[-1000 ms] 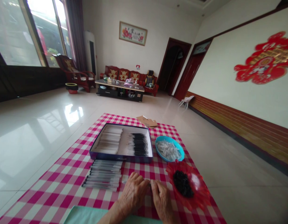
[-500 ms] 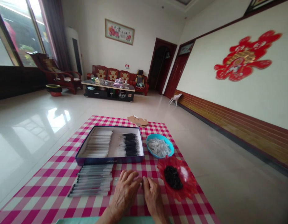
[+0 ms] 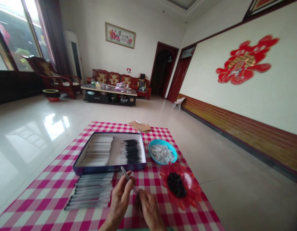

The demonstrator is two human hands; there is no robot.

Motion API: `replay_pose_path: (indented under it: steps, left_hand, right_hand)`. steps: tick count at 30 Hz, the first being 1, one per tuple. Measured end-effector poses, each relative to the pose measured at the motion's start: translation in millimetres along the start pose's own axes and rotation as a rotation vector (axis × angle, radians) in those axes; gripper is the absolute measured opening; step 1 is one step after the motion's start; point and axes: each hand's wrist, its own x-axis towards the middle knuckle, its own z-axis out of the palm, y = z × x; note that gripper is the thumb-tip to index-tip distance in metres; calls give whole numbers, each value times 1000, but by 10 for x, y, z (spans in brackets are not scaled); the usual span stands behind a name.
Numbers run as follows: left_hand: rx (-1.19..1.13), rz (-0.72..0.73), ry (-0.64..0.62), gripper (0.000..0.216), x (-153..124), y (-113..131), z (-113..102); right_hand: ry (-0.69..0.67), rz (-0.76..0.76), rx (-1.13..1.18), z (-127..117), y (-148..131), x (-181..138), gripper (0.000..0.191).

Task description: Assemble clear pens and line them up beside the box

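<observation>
My left hand (image 3: 119, 200) is closed in a pinch on a slim clear plastic pen barrel (image 3: 126, 178), thumb and fingers gripping it near its middle, with the barrel tilted and its upper end pointing away from me. The barrel is held in the air just in front of the box, over the pink-and-white checked tablecloth (image 3: 153, 179). My right hand (image 3: 150, 211) is half curled, its fingers (image 3: 141, 200) just beside the barrel's lower end. I can't tell whether they have hold of it. The tilt seems to bring that lower end within easy reach of the right hand.

The row of clear black-ended pens (image 3: 90, 194) lies just left of my left hand. Behind it is the dark blue cardboard box lid (image 3: 110, 169), with white-looking clear barrels (image 3: 97, 150) and black-tipped pen parts (image 3: 132, 151) in separate groups, probably sorted by kind. To the right, the turquoise plastic bowl (image 3: 163, 163) holds small whitish pieces (image 3: 161, 153), and the red scalloped plastic dish (image 3: 190, 189) holds small black parts (image 3: 176, 184), both placed close to my hands. Nothing sits between the hands and the red dish. A torn brown cardboard scrap (image 3: 140, 127) lies past the box.
</observation>
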Motion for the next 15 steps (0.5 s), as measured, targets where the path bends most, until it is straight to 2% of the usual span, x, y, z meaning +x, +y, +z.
replay_pose_path:
  steps: [4, 8, 12, 15]
  left_hand:
    - [-289, -150, -11, 54, 44, 49, 23]
    - [-293, -204, -27, 57, 72, 52, 13]
    - [-168, -239, -108, 58, 79, -23, 10]
    - [-48, -187, -212, 54, 69, -126, 22]
  right_hand:
    - [-112, -12, -211, 10, -125, -28, 46]
    - [-136, -131, -583, -118, -304, -62, 30]
    - [-100, -308, -751, -479, -604, 62, 26]
    - [49, -417, -815, -852, -786, 387, 21]
